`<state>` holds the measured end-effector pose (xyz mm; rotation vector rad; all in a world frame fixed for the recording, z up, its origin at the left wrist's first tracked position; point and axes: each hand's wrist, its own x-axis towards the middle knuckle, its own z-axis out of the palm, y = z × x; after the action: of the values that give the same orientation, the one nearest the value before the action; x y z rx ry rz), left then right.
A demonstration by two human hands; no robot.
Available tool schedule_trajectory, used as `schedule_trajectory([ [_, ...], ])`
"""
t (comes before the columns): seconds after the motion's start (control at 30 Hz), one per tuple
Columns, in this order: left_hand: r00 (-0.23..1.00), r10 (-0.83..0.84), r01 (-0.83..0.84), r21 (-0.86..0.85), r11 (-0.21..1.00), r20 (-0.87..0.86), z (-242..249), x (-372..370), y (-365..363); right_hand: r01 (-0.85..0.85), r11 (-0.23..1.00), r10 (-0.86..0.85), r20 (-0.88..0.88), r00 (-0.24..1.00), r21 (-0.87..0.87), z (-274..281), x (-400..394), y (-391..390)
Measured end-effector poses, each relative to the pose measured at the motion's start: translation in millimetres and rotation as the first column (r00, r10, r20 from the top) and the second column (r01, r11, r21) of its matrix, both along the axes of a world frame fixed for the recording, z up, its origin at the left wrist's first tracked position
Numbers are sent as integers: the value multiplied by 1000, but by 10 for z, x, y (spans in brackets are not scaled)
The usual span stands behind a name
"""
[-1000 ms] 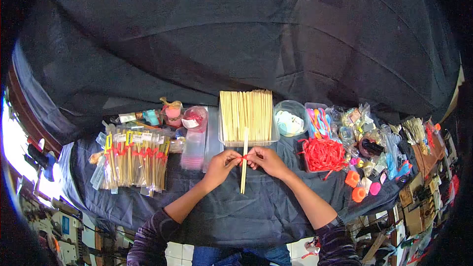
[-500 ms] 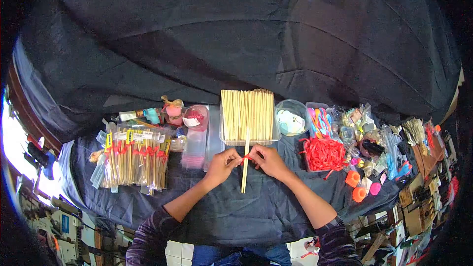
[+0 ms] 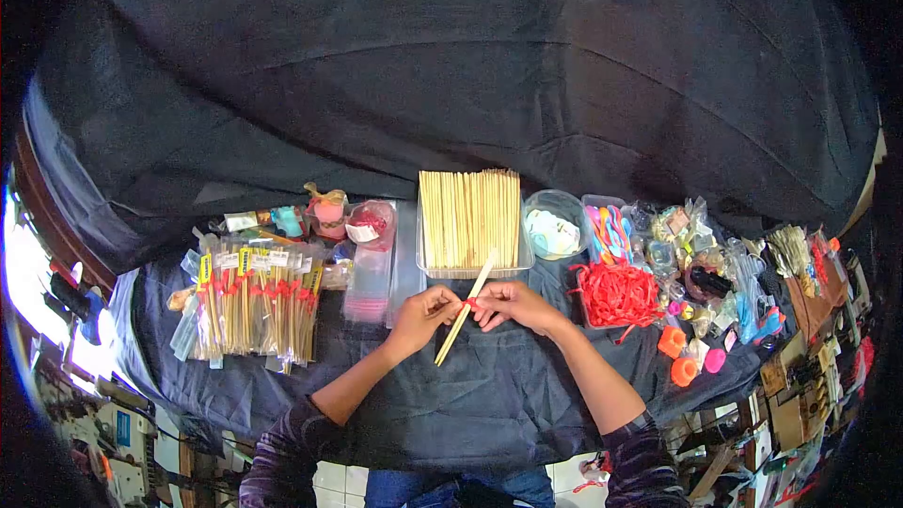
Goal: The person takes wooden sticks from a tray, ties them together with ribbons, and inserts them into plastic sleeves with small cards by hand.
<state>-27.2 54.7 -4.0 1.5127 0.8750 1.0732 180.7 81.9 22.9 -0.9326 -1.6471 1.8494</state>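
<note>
A pair of pale wooden chopsticks (image 3: 455,337) is between my hands, leaning to the right at the top. Around their middle goes a red ribbon (image 3: 469,304). My left hand (image 3: 425,318) is closed, its fingertips pinching at the ribbon's left side. From the other side, my right hand (image 3: 515,307) pinches at the ribbon with thumb and forefinger. Just beyond the hands, a clear tray (image 3: 475,273) holds a row of many chopsticks (image 3: 468,218), close to the upper tips of the pair.
Bagged chopsticks with red bows (image 3: 254,306) lie at left. Clear plastic sleeves (image 3: 367,296) and a round tub with red bits (image 3: 372,224) are nearer. To the right are a tub of red ribbons (image 3: 618,295), a round container (image 3: 553,226), colourful spoons (image 3: 611,230) and orange pieces (image 3: 677,356).
The chopstick pair has tilted from nearly upright to a slant, lower ends to the left. My right fingers have shifted slightly at the ribbon; both hands stay in about the same place.
</note>
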Motion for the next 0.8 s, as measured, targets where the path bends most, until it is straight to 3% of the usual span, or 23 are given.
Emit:
schedule_trajectory([
  [0.2,1000,-1,1,-7,1000,20,-62,12,8,-21,999,21,-10,1000,-29,36,19,-22],
  [0.5,1000,-22,22,-7,1000,0,-50,23,-8,12,998,-11,-25,1000,67,-33,-11,-22],
  [0.67,991,-10,18,63,998,-137,57,36,-75,40,972,-47,26,999,230,-33,7,-9],
  [0.8,991,9,-3,48,999,-137,34,51,-54,73,948,-103,82,991,309,48,-24,-49],
])
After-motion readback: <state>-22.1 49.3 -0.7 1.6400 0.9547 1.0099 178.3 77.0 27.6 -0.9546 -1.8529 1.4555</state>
